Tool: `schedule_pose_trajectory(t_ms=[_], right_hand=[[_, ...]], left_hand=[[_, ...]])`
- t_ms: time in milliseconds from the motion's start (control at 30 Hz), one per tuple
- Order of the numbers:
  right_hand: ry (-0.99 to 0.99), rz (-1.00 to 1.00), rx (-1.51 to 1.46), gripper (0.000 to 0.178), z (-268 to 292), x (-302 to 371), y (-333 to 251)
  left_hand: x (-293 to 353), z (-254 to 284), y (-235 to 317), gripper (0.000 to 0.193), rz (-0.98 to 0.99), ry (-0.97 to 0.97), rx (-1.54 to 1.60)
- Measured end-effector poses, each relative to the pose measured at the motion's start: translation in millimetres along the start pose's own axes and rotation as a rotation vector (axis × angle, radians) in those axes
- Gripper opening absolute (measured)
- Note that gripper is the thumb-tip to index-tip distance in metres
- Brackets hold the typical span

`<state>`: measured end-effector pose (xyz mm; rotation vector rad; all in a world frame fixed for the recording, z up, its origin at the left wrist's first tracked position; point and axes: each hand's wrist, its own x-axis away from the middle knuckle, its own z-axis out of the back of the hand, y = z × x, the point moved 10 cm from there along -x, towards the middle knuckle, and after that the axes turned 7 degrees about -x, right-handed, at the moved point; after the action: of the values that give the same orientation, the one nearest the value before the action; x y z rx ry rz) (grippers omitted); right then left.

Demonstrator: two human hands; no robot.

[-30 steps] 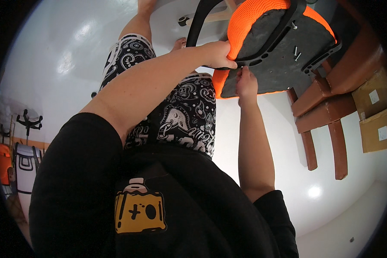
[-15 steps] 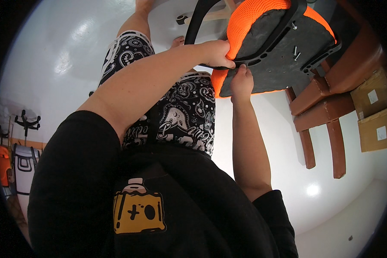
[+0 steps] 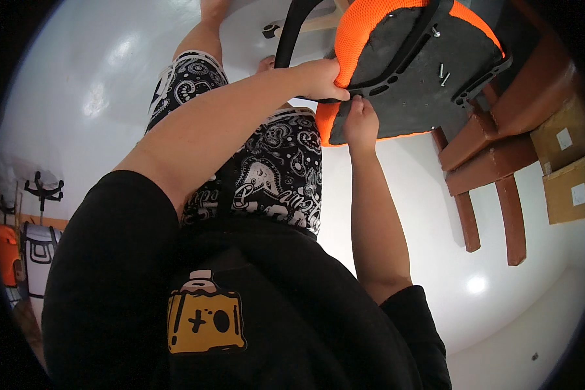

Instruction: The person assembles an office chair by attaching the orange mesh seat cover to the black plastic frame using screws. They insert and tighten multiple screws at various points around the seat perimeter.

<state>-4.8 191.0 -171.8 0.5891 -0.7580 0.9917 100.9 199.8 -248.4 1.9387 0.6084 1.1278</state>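
Note:
An upturned chair seat, its edge in orange mesh [image 3: 350,49], shows its black underside [image 3: 413,104] at the upper right. Around the near left edge of the seat, my left hand [image 3: 320,80] is closed on a black armrest [image 3: 292,39] where its slotted bracket [image 3: 382,84] meets the underside. My right hand [image 3: 361,122] is just beside it, fingertips pinched together against the bracket's end. Whatever lies between those fingertips is hidden. Two loose silver screws [image 3: 443,75] rest on the underside, and another screw [image 3: 435,31] sits by the bracket's far part.
To the right stands brown wooden furniture [image 3: 494,162] with thick legs, beside stacked cardboard boxes [image 3: 565,195]. A pale wooden leg with a black end [image 3: 270,30] lies behind the armrest. Bags [image 3: 40,250] and a black stand [image 3: 43,188] are at the far left.
The seat and both hands have shifted slightly left in the picture. My right fingertips remain at the bracket, and my left hand keeps its hold on the armrest.

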Motion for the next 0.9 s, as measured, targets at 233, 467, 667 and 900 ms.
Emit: schedule_pose_trajectory(t_ms=[233, 467, 667, 900], right_hand=[[-0.005, 0.064, -0.59, 0.02, 16, 12, 19], [0.155, 0.359, -0.273, 0.01, 41, 13, -16], [0.181, 0.547, -0.185, 0.01, 40, 11, -19], [0.15, 0.649, -0.144, 0.008, 45, 11, -31]], left_hand=[[-4, -6, -5, 0.047, 0.072, -0.112, 0.009], [-4, -3, -1, 0.045, 0.065, -0.144, 0.021], [0, 1, 3, 0.033, 0.047, -0.131, 0.009], [2, 4, 3, 0.035, 0.056, -0.117, 0.016]])
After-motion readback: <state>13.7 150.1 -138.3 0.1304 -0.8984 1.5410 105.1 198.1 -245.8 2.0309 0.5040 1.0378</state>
